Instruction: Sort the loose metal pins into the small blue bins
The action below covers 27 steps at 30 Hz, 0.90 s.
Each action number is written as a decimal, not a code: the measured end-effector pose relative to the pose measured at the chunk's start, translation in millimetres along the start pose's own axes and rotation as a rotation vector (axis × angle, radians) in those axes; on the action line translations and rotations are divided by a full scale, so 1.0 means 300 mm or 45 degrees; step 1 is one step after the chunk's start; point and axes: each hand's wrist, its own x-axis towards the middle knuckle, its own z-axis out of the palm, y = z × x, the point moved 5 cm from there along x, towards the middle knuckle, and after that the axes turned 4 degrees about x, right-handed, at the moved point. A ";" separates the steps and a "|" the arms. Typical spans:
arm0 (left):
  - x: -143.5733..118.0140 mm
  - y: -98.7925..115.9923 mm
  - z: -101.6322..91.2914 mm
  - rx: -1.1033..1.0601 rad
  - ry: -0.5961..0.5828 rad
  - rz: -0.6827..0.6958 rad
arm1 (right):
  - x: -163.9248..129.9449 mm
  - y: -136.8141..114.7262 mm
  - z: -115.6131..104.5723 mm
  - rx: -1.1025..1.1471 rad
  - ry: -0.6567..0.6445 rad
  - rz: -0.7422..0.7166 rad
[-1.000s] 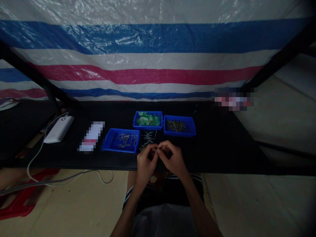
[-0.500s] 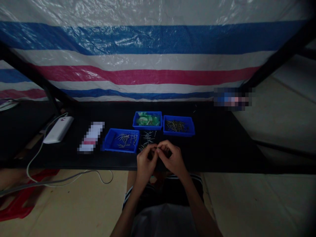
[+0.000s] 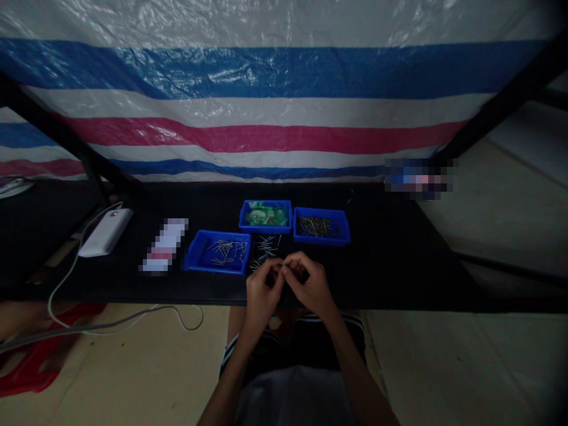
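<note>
Left hand [image 3: 261, 288] and right hand [image 3: 310, 284] drawn together above the near edge of the black desk [image 3: 399, 266], fingertips meeting, pinched on a small thin metal pin [image 3: 284, 267] held between them; too small and dim to tell more of its form. Just beyond the fingertips, a loose scatter of pins [image 3: 265, 248] lying straight on the desk. Left of that scatter, touching or nearly so, a blue tray [image 3: 191, 260] with a sparse layer of pins inside. Behind the scatter, a second blue tray [image 3: 242, 220] holding green parts, and just beside it on the right a third blue tray [image 3: 344, 228] filled with a denser heap of dark pins. Further left, well apart from the trays, a white power bank [image 3: 106, 232] with a white cable [image 3: 66, 278] trailing off the desk edge down toward the floor. Behind the desk, a striped tarpaulin [image 3: 266, 106] in blue, white and red. Below the hands, the person's lap in dark striped shorts [image 3: 337, 337].
</note>
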 end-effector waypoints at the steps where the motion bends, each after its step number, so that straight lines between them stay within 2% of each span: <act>1: 0.000 0.000 0.000 -0.001 0.005 0.000 | 0.000 0.000 0.000 0.000 0.001 0.001; 27: 0.005 0.014 -0.008 -0.016 0.017 0.002 | -0.002 0.000 0.001 0.011 -0.007 0.010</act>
